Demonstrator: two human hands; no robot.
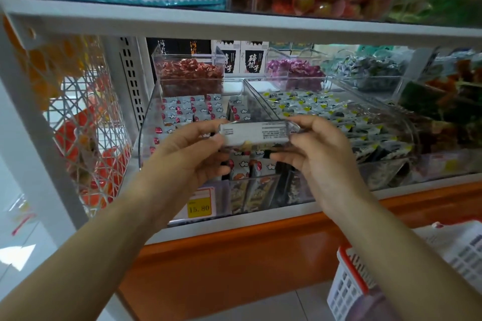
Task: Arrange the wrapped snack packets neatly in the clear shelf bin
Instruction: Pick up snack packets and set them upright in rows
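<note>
A white metal shelf unit (234, 23) filled most of the view, with a glossy orange base panel (234, 255) running below its lower board. A white wire mesh basket (86, 117) holding orange packs hung at the unit's left side.

On the lower board stood the clear plastic shelf bin (146, 125), its front wall facing the person. Just beside it on the right was a second clear plastic bin (391, 164) filled with yellow-and-black wrapped sweets. A white slotted plastic basket with a red rim (347, 284) sat low at the right, near the floor.

Both bare forearms reached up to the first bin. The left hand (187, 154) gripped one end of a grey-white wrapped snack packet with small printed text (258, 133), thumb on top and fingers curled beneath. The right hand (320, 146) pinched the other end between thumb and forefinger, its remaining fingers bent below.

The packet was held level between the hands, over the front half of the bin and above what lay in it. Rows of grey-white wrapped snack packets with red marks (187, 109) stood on edge inside the bin, tidy at the back left and looser at the front. A small yellow price tag (199, 206) was fixed to the bin's front wall.
</note>
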